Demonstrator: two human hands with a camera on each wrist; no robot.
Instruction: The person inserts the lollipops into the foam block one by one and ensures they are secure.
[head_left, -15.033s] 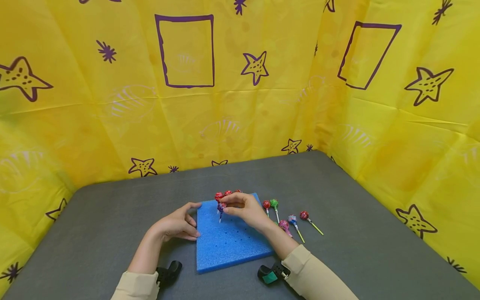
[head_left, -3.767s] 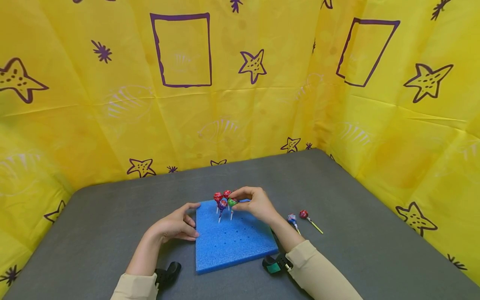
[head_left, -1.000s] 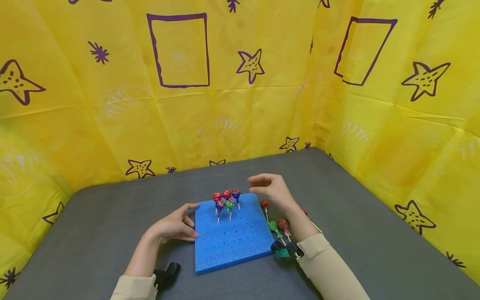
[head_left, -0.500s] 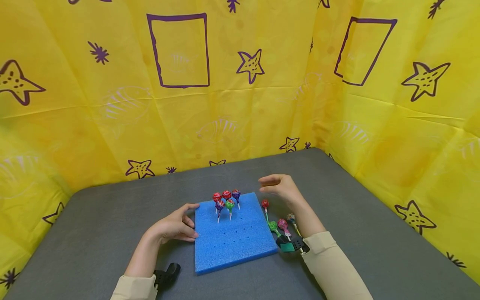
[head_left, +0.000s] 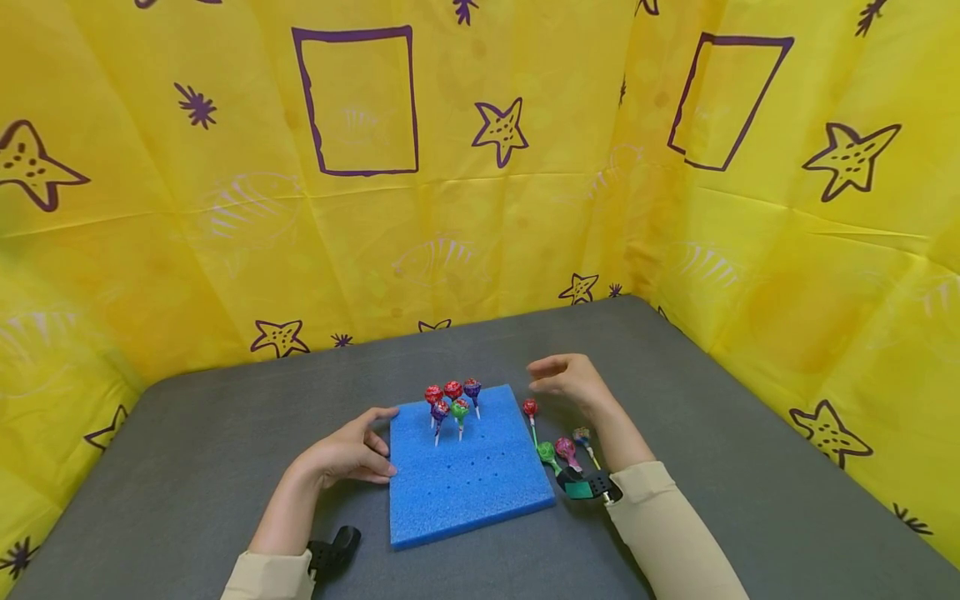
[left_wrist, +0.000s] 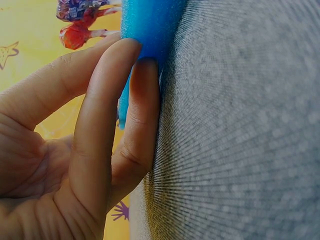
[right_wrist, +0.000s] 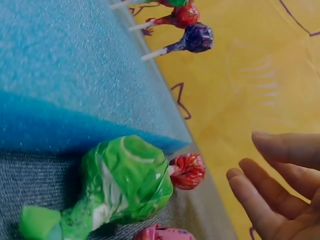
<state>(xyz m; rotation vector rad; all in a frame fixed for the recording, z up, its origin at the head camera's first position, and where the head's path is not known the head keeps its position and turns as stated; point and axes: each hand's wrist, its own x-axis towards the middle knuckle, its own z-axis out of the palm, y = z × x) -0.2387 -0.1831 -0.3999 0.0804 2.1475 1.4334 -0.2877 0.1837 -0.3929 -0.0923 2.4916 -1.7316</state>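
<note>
A blue foam board (head_left: pixel 480 492) with small holes lies on the table. Several wrapped lollipops stand upright in its far part: two red ones, a purple lollipop (head_left: pixel 472 388) at the back, another purple lollipop (head_left: pixel 440 410) and a green lollipop (head_left: pixel 460 408) in front. My left hand (head_left: pixel 348 450) rests its fingertips against the board's left edge; the left wrist view shows these fingers (left_wrist: pixel 145 100) on the foam's side. Right of the board, my right hand (head_left: pixel 573 382) hovers with thumb and fingers apart, holding nothing. Below it lies a loose red lollipop (head_left: pixel 530 407).
More loose lollipops lie right of the board: a green lollipop (head_left: pixel 547 452), a pink lollipop (head_left: pixel 566 448) and a bluish one with a yellow stick (head_left: pixel 592 455), partly under the right forearm. Yellow patterned cloth (head_left: pixel 465 250) walls in the grey table (head_left: pixel 225 433).
Since the oldest frame, purple and green lollipops have been stood in the board's second row. My right hand has let go of the green one and drawn away right; my left stays put.
</note>
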